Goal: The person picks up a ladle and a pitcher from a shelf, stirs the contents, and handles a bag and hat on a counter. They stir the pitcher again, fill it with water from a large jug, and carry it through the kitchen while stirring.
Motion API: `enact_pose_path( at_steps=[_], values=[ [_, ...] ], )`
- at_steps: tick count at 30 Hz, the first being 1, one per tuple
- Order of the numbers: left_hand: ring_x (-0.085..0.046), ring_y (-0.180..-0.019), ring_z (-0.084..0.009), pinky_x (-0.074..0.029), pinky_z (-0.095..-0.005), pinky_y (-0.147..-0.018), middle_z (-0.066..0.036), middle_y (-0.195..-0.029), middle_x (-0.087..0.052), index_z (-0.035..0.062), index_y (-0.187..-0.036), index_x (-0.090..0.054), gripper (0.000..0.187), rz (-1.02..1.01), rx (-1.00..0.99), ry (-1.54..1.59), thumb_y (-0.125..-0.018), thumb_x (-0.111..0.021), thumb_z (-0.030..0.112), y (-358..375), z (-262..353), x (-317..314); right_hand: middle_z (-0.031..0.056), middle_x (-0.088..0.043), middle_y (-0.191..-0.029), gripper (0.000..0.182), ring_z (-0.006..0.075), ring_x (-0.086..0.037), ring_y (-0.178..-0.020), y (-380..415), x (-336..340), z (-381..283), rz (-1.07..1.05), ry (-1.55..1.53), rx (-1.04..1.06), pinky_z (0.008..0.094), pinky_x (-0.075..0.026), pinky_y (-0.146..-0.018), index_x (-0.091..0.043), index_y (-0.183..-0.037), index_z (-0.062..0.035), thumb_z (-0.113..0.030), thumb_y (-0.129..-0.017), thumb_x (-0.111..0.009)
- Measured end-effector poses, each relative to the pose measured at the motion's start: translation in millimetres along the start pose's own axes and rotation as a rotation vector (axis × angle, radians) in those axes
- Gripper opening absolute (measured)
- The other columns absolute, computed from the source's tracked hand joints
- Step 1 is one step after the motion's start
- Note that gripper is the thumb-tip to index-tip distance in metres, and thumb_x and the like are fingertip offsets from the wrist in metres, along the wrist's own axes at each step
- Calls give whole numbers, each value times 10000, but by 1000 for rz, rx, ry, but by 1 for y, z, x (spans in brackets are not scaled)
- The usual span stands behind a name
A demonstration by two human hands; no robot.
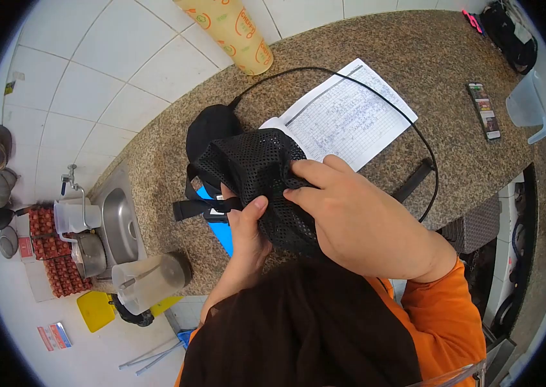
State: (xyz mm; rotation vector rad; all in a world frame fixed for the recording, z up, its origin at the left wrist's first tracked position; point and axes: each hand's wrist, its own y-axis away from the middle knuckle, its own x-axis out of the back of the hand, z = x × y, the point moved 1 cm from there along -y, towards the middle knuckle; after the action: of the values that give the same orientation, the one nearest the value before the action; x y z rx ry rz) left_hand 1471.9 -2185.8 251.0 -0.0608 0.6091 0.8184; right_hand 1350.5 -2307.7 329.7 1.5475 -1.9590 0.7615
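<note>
Two bare hands are on the mesh bag [253, 164], right in the middle of the frame, and it's a proper double grip! The left hand [251, 235], just below left of centre, has its thumb pressed on the front of the mesh, fingers tucked behind, pinching a fold. Over on the other side the right hand [366, 216] comes in from the lower right, thumb and forefinger pinching the dark cloth, its other fingers curled in.

Out to the left of the bag juts a strap [203, 208], with something blue [223, 237] showing under it. Just above, a black pouch [210, 129] sits on the worktop [324, 42], and from near its top a cable [425, 143] sweeps in a wide arc, crossing the written paper [357, 116] at upper centre and dropping down the right. Beyond the paper, upper right, lies a phone [483, 111], with a clear jug [526, 103] near it. Down at lower left, a pitcher [144, 282] stands near the sink [120, 222].
</note>
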Motion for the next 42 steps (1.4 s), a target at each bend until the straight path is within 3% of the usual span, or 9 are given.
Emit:
enact_pose_path(
  at_steps=[5, 7, 11, 13, 16, 28, 31, 36, 42],
  values=[
    [-502, -1043, -269, -445, -389, -882, -151, -1163, -457, 82, -1310, -220, 711, 22, 2, -8, -699, -580, 49, -3, -3, 0, 223, -509, -1067, 343, 343, -493, -937, -4, -6, 11, 18, -16, -15, 358, -417, -847, -575, -988, 78, 91, -664, -462],
    [-502, -1043, -270, -444, -391, -884, -155, -1168, -453, 78, -1310, -218, 704, 53, 10, 13, -704, -573, 41, -5, -5, 0, 149, -492, -850, 95, 306, -491, -790, -6, -9, 16, 170, -25, 86, 349, -469, -630, -545, -747, 46, -9, -674, -520],
    [-538, -1003, -251, -465, -376, -857, -136, -1132, -496, 72, -1278, -304, 597, 91, -12, -98, -743, -539, 193, -9, -11, 1, 147, -495, -858, 133, 303, -496, -791, -9, -11, 18, 189, -26, 77, 349, -471, -635, -538, -794, 53, -7, -677, -515],
    [-533, -1012, -248, -461, -374, -863, -138, -1133, -496, 70, -1272, -311, 592, 62, 6, -100, -740, -538, 193, -9, -11, 3, 216, -503, -1079, 341, 342, -494, -968, -10, -7, 14, 52, -72, -63, 364, -408, -874, -562, -1014, 84, 82, -694, -444],
    [-531, -1016, -252, -459, -374, -868, -139, -1133, -498, 71, -1275, -308, 598, 64, 9, -99, -736, -537, 191, -9, -12, 4, 210, -484, -1097, 340, 339, -492, -970, -9, -7, 12, 38, -38, -68, 364, -411, -868, -562, -1019, 79, 75, -698, -450],
    [-446, -1136, -252, -365, -392, -966, -111, -1215, -467, 62, -1279, -326, 606, 81, -63, -10, -753, -613, 151, -32, -29, 26, 180, -611, -942, 348, 350, -563, -908, -33, -12, 69, 260, -101, 29, 344, -442, -808, -633, -941, 25, 85, -652, -449],
    [-436, -1143, -219, -339, -351, -990, -90, -1233, -455, 55, -1257, -374, 507, 72, 90, 233, -802, -597, 44, -51, -26, 42, 169, -636, -885, 361, 276, -611, -855, -50, -6, 110, 243, -244, -58, 294, -443, -777, -649, -912, 13, 107, -656, -414],
    [-486, -1090, -196, -364, -329, -962, -81, -1152, -528, 32, -1157, -485, 395, 53, 108, 49, -786, -619, 24, -61, -38, 55, 97, -650, -827, 330, 179, -594, -825, -69, -14, 154, 114, -365, -215, 271, -430, -790, -661, -853, -15, 100, -673, -410],
    [-505, -1033, -153, -402, -272, -885, -88, -1105, -553, -28, -1200, -444, 513, 66, 91, -206, -758, -682, 78, -44, -52, 64, 138, -638, -800, 245, 240, -601, -816, -53, -29, 166, 190, -334, -145, 301, -435, -783, -624, -769, 2, 80, -660, -419]
  ],
)
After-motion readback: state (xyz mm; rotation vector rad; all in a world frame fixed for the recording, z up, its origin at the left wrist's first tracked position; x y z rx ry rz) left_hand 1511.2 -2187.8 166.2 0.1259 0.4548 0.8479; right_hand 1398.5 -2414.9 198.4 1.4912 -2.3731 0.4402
